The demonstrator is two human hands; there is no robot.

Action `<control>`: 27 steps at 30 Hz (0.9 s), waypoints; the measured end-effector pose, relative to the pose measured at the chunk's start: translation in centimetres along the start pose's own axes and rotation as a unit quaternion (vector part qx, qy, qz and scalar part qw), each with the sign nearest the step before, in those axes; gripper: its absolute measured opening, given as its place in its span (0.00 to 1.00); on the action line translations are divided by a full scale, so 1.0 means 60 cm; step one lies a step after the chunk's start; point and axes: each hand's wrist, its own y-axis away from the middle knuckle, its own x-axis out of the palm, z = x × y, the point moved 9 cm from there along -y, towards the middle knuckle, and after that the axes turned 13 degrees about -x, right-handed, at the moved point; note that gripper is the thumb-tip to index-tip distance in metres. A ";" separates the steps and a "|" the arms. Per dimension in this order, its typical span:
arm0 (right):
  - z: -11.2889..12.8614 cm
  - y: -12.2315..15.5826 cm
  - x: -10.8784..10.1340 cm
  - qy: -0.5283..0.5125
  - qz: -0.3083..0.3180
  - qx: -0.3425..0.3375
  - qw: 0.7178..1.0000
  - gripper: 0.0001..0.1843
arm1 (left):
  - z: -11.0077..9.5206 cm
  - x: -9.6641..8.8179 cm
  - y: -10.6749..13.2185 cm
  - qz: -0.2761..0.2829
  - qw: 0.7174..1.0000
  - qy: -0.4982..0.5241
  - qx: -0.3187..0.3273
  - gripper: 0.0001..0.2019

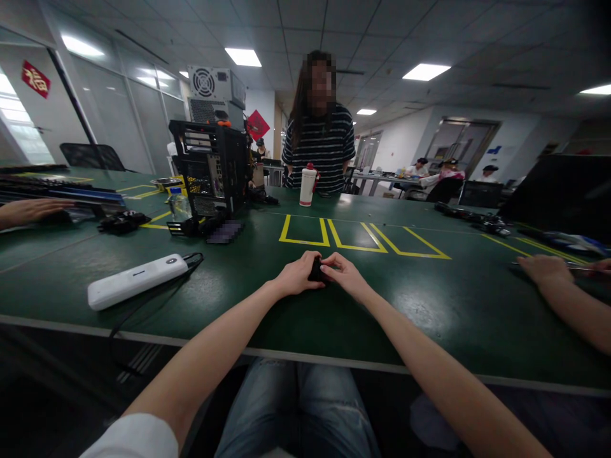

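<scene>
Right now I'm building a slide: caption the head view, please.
Left hand and right hand grip a small black object at a green table.

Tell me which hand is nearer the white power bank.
Left. The left hand is right of the white power bank, on a small black object; the right hand holds its farther side.

You sit at a long green table (429, 299) marked with yellow tape outlines (363, 238), in an open-plan office lit by recessed ceiling panels (426, 71). Glass partitions (114, 108) line the wall to your left, one bearing a red paper ornament (35, 79). White walls and far desks (382, 181) recede beyond.
</scene>
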 end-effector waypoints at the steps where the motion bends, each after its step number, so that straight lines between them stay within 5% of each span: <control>1: 0.000 -0.001 0.001 -0.001 0.001 -0.001 1.000 0.11 | -0.001 0.000 0.000 0.000 1.000 0.000 0.002 0.32; 16: 0.016 0.002 0.009 -0.040 0.032 -0.010 0.999 0.16 | -0.001 -0.001 0.001 -0.010 1.000 0.005 0.010 0.31; 27: 0.016 -0.004 0.005 0.023 0.004 -0.018 1.000 0.11 | -0.003 -0.007 0.003 0.001 1.000 -0.002 -0.003 0.31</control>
